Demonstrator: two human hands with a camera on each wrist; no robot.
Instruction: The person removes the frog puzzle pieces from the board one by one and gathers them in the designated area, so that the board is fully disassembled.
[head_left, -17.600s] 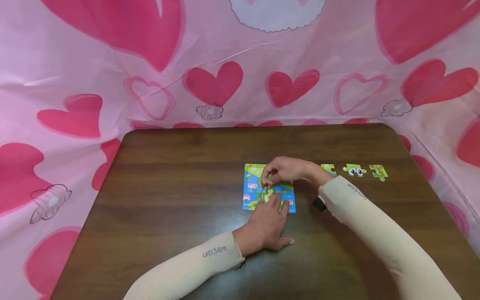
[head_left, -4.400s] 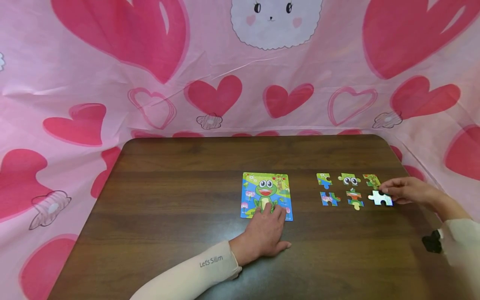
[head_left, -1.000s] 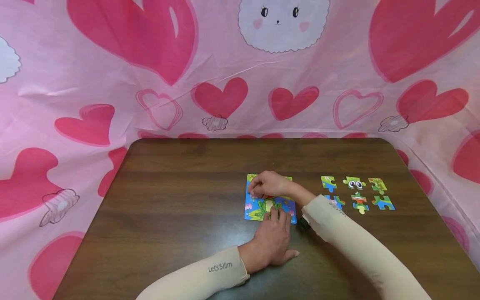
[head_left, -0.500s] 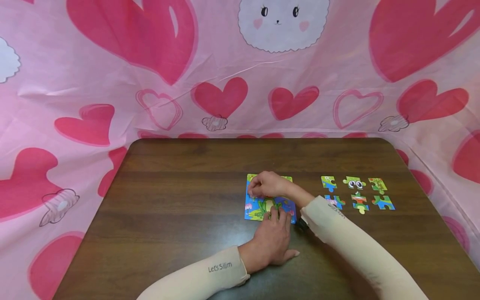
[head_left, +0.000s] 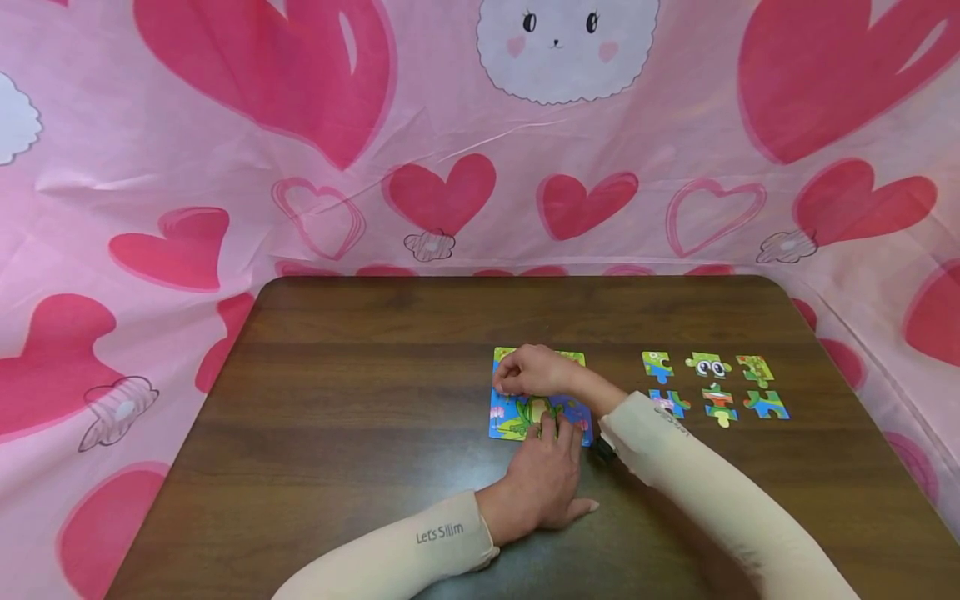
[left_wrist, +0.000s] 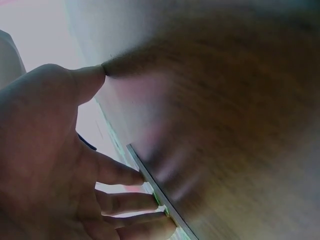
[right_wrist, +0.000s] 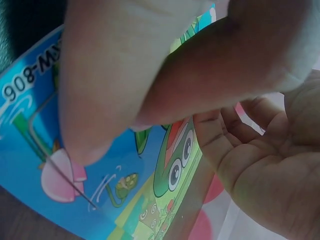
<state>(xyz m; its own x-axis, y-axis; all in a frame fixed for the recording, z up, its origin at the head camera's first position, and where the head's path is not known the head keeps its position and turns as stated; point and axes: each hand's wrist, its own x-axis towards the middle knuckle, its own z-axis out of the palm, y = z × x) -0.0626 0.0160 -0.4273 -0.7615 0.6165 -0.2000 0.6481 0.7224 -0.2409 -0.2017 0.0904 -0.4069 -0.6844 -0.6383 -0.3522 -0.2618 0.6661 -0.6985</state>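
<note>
A frog picture puzzle board lies flat on the table. My left hand rests on its near edge with the fingertips on the picture and the thumb spread out to the side. In the left wrist view those fingers reach over the thin edge of the board. My right hand touches the left side of the board with curled fingers, and its fingertips stand close together. Whether a puzzle piece is between them is hidden. In the right wrist view, left-hand fingers fill the front and the right hand is behind.
Several loose puzzle pieces lie in two rows to the right of the board, among them an eyes piece and a mouth piece. The brown table ends at a pink heart-print cloth.
Since the oldest frame, a lower row of pieces has appeared. At 4.4 s the right hand was at the far-right piece; it then returned to the board. The last second shows almost no motion.
</note>
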